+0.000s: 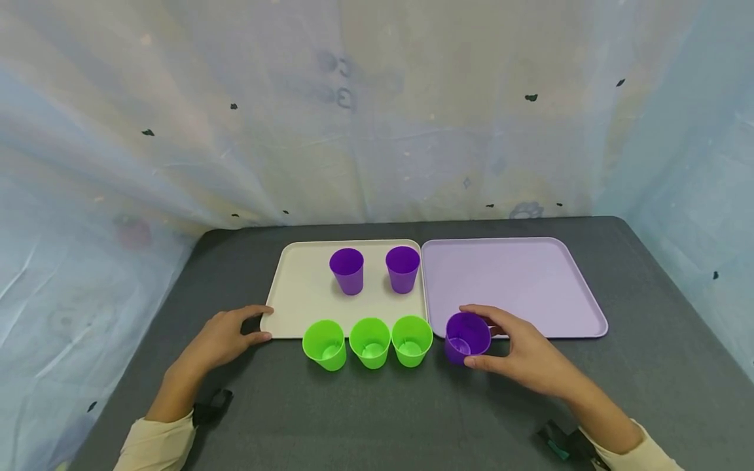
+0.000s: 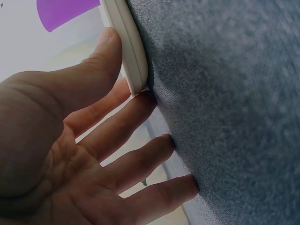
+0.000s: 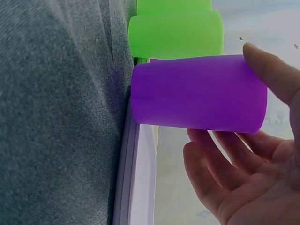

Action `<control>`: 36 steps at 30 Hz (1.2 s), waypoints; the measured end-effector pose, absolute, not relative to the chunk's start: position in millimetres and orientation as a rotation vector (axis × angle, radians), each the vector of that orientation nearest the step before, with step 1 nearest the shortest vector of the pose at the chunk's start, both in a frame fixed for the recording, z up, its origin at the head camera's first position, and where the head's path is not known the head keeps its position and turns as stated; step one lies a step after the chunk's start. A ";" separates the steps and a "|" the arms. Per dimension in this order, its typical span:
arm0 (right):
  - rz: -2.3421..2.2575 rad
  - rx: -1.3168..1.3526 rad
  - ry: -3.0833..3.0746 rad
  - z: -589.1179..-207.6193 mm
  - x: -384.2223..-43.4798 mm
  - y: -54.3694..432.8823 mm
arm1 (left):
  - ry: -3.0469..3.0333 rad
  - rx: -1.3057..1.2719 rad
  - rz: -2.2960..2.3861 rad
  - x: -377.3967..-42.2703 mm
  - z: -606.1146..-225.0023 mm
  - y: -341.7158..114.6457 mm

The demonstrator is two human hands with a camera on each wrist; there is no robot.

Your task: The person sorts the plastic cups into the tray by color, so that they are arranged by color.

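My right hand [image 1: 524,353] holds a purple cup [image 1: 467,339] upright, with the thumb on its near side and the fingers on its far side. In the right wrist view, that purple cup [image 3: 197,93] stands beside a green cup [image 3: 178,35]. I cannot tell whether its base touches the table. My left hand [image 1: 220,337] touches the near left corner of a cream tray [image 1: 294,288], its thumb [image 2: 108,51] against the rim and its other fingers spread loosely.
Two purple cups, one left [image 1: 347,271] and one right [image 1: 403,269], stand on the cream tray. Three green cups [image 1: 370,343] line up along its near edge. A lilac tray [image 1: 512,275] adjoins it on the right. The dark table [image 1: 330,418] meets a hanging sheet behind.
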State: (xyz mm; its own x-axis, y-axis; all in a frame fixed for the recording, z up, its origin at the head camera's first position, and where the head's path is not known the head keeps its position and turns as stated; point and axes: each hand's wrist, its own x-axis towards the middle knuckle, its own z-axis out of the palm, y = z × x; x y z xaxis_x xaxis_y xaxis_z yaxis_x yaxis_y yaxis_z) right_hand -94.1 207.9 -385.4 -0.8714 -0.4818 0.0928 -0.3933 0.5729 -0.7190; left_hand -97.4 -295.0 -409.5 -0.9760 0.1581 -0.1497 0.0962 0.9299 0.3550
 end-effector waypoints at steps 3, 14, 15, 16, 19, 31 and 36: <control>-1.185 -0.758 2.686 -385.6 -94.4 208.1 | 2.912 0.190 0.521 -97.6 -408.7 -294.4; -1.197 -0.762 2.665 -387.2 -94.8 208.1 | 2.911 0.182 0.524 -97.2 -408.3 -294.2; -1.199 -0.761 2.661 -387.8 -94.9 208.0 | 2.911 0.182 0.524 -97.3 -408.4 -294.2; -1.197 -0.761 2.659 -388.2 -95.0 207.7 | 2.911 0.182 0.523 -97.3 -408.5 -294.3; -1.185 -0.757 2.661 -388.2 -94.6 207.3 | 2.915 0.188 0.523 -97.5 -408.8 -294.4; -1.176 -0.730 2.741 -381.2 -94.0 208.0 | 2.946 0.193 0.529 -95.0 -406.9 -296.5; -1.185 -0.714 2.748 -378.2 -95.0 209.4 | 2.952 0.209 0.528 -95.4 -408.6 -296.4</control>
